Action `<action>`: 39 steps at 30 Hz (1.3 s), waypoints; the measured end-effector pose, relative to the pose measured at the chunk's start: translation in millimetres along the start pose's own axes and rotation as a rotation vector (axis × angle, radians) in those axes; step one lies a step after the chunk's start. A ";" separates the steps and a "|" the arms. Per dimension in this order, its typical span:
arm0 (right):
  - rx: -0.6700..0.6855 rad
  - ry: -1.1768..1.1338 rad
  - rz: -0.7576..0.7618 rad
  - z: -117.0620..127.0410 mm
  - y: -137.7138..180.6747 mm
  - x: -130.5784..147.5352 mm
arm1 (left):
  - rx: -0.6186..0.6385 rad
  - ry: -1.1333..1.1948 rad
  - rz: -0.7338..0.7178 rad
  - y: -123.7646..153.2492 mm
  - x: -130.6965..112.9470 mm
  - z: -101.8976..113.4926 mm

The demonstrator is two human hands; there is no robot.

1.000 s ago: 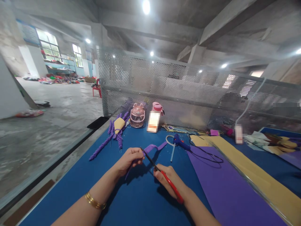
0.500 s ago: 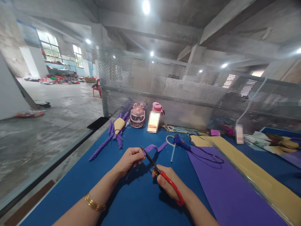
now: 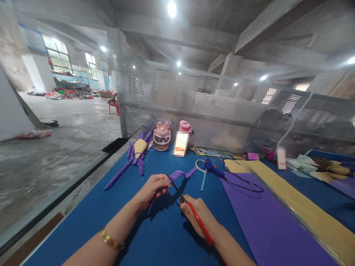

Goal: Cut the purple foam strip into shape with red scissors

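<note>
My left hand (image 3: 155,188) pinches a purple strip (image 3: 179,174), whose curled length trails right over the table toward a hot glue gun (image 3: 213,168). A thin purple end also hangs below the left fingers. My right hand (image 3: 198,214) is wrapped round red-handled scissors (image 3: 200,223). Their dark blades (image 3: 174,185) reach up and left to the strip, right beside my left fingertips. The blades look closed together. Behind my left hand lies a purple braided flower bundle (image 3: 122,177) with a yellow piece (image 3: 140,147) on it.
A purple sheet (image 3: 266,218) and a long yellow sheet (image 3: 302,199) cover the right side of the blue table (image 3: 155,240). At the back stand a pink clear cup (image 3: 162,138) and a pink bottle (image 3: 185,127), before a perforated metal screen (image 3: 194,92).
The scissor blades and handles have come together on the purple strip, with my right hand squeezing. My left hand has stayed almost in place.
</note>
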State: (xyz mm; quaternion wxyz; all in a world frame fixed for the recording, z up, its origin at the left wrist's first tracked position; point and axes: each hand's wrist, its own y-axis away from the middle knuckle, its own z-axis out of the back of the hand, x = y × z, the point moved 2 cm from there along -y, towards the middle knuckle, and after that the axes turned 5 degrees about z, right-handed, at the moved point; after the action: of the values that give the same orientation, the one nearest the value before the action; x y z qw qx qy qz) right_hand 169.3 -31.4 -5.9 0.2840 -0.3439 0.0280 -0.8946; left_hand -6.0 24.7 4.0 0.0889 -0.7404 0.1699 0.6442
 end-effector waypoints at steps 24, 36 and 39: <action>-0.007 0.153 -0.021 0.2 -1.8 5.7 | 0.143 0.308 0.005 -4.3 8.4 -0.9; -0.019 0.234 -0.002 -1.8 -2.5 3.5 | 0.111 0.283 -0.003 -5.3 10.0 -0.6; -0.040 0.298 0.032 -2.9 -2.7 2.2 | 0.079 0.222 -0.002 -5.5 8.7 0.2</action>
State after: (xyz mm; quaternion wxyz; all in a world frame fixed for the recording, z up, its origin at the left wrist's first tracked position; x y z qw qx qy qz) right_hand 164.9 -30.7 -6.2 0.2841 -0.2126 0.0929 -0.9303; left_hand -3.2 28.7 -5.0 0.0990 -0.8033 0.2032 0.5511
